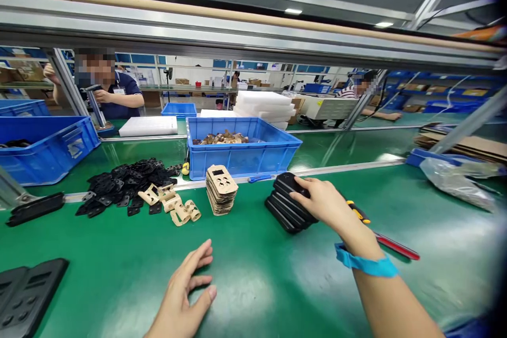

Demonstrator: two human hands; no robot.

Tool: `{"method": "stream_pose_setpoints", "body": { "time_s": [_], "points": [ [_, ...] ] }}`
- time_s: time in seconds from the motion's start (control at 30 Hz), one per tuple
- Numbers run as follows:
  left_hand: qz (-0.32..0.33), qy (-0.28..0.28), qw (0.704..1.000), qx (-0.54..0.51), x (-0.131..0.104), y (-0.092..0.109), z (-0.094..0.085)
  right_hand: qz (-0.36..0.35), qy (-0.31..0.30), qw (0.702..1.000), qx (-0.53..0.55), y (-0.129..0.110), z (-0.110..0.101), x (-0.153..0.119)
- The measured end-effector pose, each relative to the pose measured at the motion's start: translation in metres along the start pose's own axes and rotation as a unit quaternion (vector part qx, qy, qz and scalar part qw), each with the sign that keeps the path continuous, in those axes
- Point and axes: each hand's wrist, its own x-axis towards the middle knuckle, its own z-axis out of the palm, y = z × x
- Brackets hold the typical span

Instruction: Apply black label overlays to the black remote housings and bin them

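Note:
My left hand (pixel 184 290) is above the near part of the green bench, fingers apart and holding nothing. On the right, my right hand (pixel 325 203), with a blue band at its wrist, has its fingers and thumb over the top of a stack of black plastic covers (pixel 287 216). The far fingers are partly hidden. Left of that stack stands a neat pile of tan die-cut sheets (pixel 222 190) with holes. Curled tan pieces (pixel 186 213) lie farther left, beside a heap of small black plates (pixel 127 185).
A blue bin (pixel 241 161) holding brownish pieces stands behind the piles. Larger black panels (pixel 31 296) lie at lower left. A yellow-black handled tool (pixel 358 212) and a red tool (pixel 397 246) lie by my right forearm. Co-workers (pixel 119 95) sit across the bench.

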Motion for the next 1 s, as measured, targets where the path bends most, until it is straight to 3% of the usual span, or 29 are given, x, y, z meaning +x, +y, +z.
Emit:
{"method": "stream_pose_setpoints", "body": {
  "time_s": [0.13,0.33,0.47,0.53,0.63,0.7,0.8,0.9,1.0],
  "points": [
    [0.012,0.004,1.000,0.005,0.001,-0.002,0.000,-0.041,0.053,0.997,0.031,-0.028,0.007,-0.001],
    [0.013,0.029,0.999,0.006,0.003,0.001,-0.004,-0.247,0.028,0.959,0.140,-0.106,0.028,0.007],
    [0.021,0.056,0.998,-0.005,0.005,-0.001,-0.006,-0.309,0.032,0.937,0.157,-0.119,0.037,0.015],
    [0.026,0.065,0.997,-0.016,0.007,-0.005,-0.007,-0.325,0.073,0.925,0.183,-0.118,0.034,0.013],
    [0.029,0.098,0.993,-0.053,0.011,-0.011,-0.007,-0.291,0.182,0.896,0.283,-0.119,0.024,-0.002],
    [0.043,0.138,0.985,-0.094,0.014,-0.008,-0.008,-0.223,0.191,0.885,0.361,-0.124,0.021,-0.020],
    [0.063,0.185,0.973,-0.119,0.017,0.005,-0.011,-0.125,0.092,0.880,0.448,-0.136,0.028,-0.045],
    [0.044,0.206,0.972,-0.102,0.018,0.017,-0.018,-0.092,-0.017,0.862,0.498,-0.144,0.047,-0.058],
    [-0.024,0.197,0.972,-0.123,0.020,0.018,-0.023,-0.112,-0.028,0.875,0.470,-0.145,0.064,-0.058]
  ]
}}
